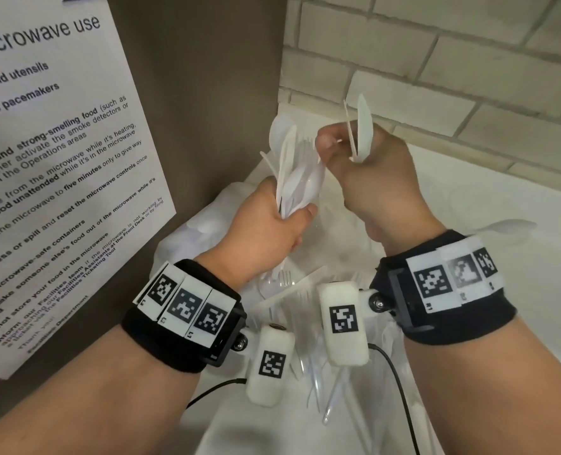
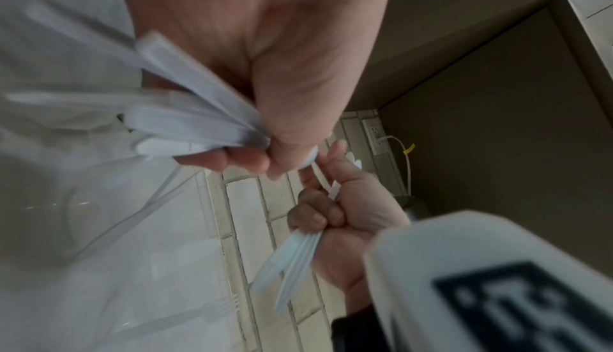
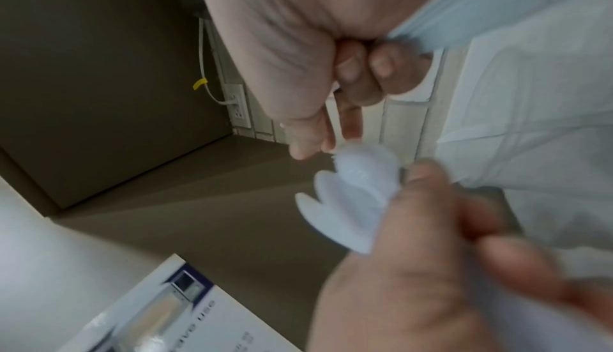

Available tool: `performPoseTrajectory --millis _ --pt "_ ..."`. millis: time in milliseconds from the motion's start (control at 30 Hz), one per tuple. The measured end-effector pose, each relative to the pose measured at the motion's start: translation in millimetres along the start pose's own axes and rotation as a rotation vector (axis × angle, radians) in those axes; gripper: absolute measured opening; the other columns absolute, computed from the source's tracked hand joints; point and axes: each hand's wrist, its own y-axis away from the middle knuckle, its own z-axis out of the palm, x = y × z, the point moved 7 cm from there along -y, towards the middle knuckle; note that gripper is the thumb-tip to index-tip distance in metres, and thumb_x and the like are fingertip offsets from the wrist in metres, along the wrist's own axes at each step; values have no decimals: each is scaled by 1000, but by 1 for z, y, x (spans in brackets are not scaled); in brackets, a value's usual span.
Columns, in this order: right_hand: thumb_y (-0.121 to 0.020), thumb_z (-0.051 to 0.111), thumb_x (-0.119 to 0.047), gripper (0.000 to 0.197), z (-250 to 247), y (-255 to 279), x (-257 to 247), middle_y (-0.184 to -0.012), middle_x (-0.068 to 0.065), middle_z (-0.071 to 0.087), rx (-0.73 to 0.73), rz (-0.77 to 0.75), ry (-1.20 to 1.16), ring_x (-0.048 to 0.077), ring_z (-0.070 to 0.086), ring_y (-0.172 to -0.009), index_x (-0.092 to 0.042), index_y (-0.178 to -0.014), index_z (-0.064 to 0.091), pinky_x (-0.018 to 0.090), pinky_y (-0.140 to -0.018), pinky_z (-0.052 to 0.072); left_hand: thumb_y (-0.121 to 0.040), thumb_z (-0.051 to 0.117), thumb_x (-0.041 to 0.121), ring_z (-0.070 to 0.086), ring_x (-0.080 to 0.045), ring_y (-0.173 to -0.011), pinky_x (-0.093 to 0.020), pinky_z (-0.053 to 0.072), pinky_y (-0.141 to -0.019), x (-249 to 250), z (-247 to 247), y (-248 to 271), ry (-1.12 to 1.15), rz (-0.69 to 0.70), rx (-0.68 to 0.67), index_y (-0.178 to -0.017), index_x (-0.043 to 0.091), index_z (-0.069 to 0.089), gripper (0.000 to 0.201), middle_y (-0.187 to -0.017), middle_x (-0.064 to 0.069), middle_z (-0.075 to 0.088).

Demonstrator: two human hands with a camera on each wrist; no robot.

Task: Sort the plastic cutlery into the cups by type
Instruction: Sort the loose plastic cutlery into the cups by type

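Observation:
My left hand (image 1: 272, 224) grips a fanned bundle of white plastic cutlery (image 1: 292, 172) by the handles, with spoon bowls and fork tines pointing up. My right hand (image 1: 364, 169) is closed round a few flat white pieces that look like knives (image 1: 360, 126), standing upright out of the fist. Its thumb and forefinger pinch at the top of the bundle. The left wrist view shows the bundle's handles (image 2: 186, 113) and the knives (image 2: 291, 260) below the right hand (image 2: 348, 216). In the right wrist view, spoon bowls (image 3: 351, 200) sit just beyond my right hand's fingers (image 3: 348, 121).
A clear plastic cup (image 1: 272, 284) with forks in it stands under my hands. Loose white cutlery (image 1: 325, 389) lies on the white counter (image 1: 469, 323) near me, and a spoon (image 1: 502, 226) lies at the right. A brown cabinet side with a microwave notice (image 1: 59, 192) stands left, and a brick wall (image 1: 469, 77) lies behind.

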Motion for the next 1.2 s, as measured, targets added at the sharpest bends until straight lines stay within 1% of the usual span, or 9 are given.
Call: performPoseTrajectory --millis 100,200,367,500,633,867,967,1067,1200 --pt "-87 67 -27 6 2 -6 -11 -80 -14 67 3 -65 82 0 62 -74 -28 -81 69 17 -71 50 -91 62 27 54 -5 -45 -21 46 -49 2 4 2 -94 29 -16 -107 9 52 26 -67 -1 58" --pt "-80 74 -33 14 9 -11 -10 -83 -3 72 -49 -35 166 12 67 -78 -19 -79 73 31 -78 56 -91 61 29 59 -11 -54 -30 53 -53 3 7 4 -111 19 -27 -109 10 49 29 -77 -6 61" --pt "-64 87 -30 26 10 -16 -3 -68 -3 66 -59 84 128 12 66 -64 -16 -70 66 28 -65 56 -92 61 29 63 -19 -61 -40 57 -62 3 13 9 -132 7 -49 -113 11 48 31 -84 -8 63" --pt "-75 82 -23 23 5 -14 -4 -58 -7 57 -52 166 5 0 46 -35 -16 -71 61 15 -37 35 -91 63 32 67 -22 -73 -42 56 -71 3 13 10 -107 14 -61 -118 9 49 38 -94 -11 67" --pt "-87 70 -29 21 -1 -16 -6 -71 5 56 -48 204 -136 9 37 -38 -15 -82 55 19 -41 29 -87 61 41 66 -25 -97 -46 52 -86 3 15 13 -99 31 -106 -122 9 50 49 -110 -11 67" --pt "-92 62 -28 16 -7 -17 -10 -77 10 64 17 155 -216 11 38 -42 -17 -84 53 20 -42 30 -79 58 51 66 -29 -94 -48 54 -82 3 20 16 -58 35 -146 -122 9 49 60 -107 -13 66" --pt "-101 44 -31 11 -24 -19 -31 -75 4 73 144 9 -324 10 47 -48 -22 -95 47 22 -45 33 -84 59 45 63 -25 -74 -50 56 -70 -3 20 15 -54 7 -162 -120 9 48 52 -96 -17 64" --pt "-104 35 -25 15 -47 -13 -59 -63 1 53 321 -244 -352 13 56 -53 -17 -93 42 22 -49 40 -88 59 41 64 -26 -73 -51 57 -68 -9 19 11 -68 -46 -154 -117 10 48 44 -94 -16 63" --pt "-100 46 -32 19 -29 -9 -62 -57 -9 45 126 -211 -134 6 45 -45 -17 -90 51 20 -43 39 -93 59 32 67 -27 -74 -42 59 -69 -8 13 6 -110 -71 -82 -115 10 48 32 -85 -8 63"
